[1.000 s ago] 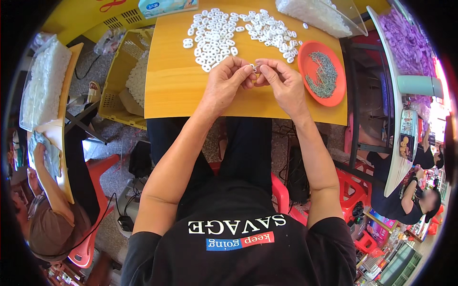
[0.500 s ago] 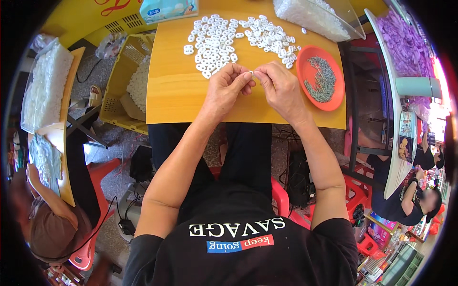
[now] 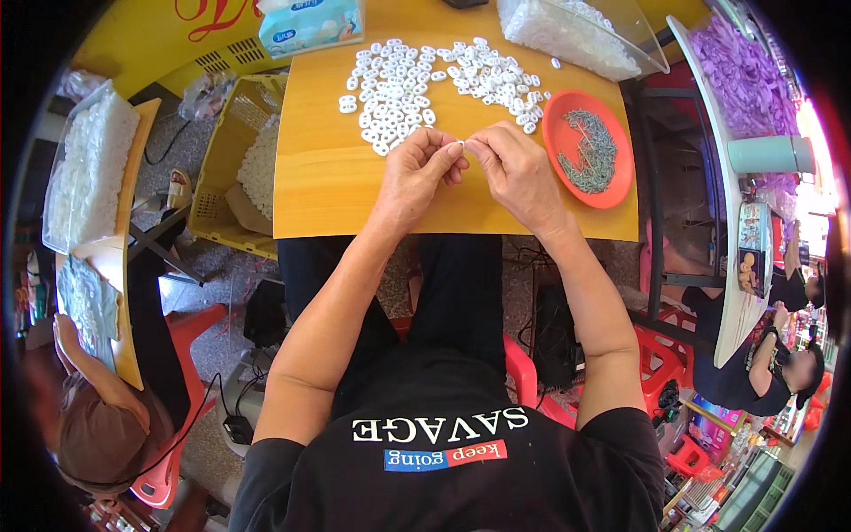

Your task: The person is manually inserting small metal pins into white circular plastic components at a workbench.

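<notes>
My left hand is closed over the near part of the table, thumb and forefinger pinching a small white plastic piece. Close against it, my right hand is closed too, its fingertips meeting at the piece; whatever they hold is too small to make out. Just beyond my hands lies a spread of white oval plastic pieces with two holes, with a second heap of similar pieces to its right. An orange-red plate beside my right hand holds many thin grey metal bits, like small pins or screws.
The yellow table carries a tissue pack and a clear bin of white pieces at its far side. A yellow crate stands left. Other people sit at side tables on both sides; a green cup is at right.
My two hands stay pinched together over the table, with only slight finger movement. The whole view has shifted a little. At left, the other person's hand has moved slightly.
</notes>
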A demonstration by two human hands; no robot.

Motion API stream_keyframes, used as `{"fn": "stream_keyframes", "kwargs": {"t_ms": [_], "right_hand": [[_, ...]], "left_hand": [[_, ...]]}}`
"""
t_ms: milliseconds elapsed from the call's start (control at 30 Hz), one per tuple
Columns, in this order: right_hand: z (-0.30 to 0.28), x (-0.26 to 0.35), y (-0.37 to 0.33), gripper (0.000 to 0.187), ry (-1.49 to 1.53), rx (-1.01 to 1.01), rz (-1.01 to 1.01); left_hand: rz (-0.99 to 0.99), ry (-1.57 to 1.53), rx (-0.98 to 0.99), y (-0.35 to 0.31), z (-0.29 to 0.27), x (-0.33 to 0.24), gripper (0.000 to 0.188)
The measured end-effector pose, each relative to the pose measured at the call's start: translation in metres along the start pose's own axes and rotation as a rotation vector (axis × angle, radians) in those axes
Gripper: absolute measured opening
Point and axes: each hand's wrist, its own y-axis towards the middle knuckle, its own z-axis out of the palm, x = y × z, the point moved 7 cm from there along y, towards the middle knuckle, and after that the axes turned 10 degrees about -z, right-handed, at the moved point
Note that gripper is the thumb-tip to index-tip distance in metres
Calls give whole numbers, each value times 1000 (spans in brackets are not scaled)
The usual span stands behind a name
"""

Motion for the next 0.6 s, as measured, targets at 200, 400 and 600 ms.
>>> {"fn": "stream_keyframes", "kwargs": {"t_ms": [200, 400, 600], "right_hand": [[3, 1, -1, 7, -13, -2, -43], [12, -2, -4, 7, 39, -55, 35], [10, -11, 1, 10, 109, 37, 114]], "left_hand": [[3, 16, 16, 2, 2, 2, 12], [22, 9, 2, 2, 0, 1, 11], [32, -27, -13, 2, -1, 2, 12]]}}
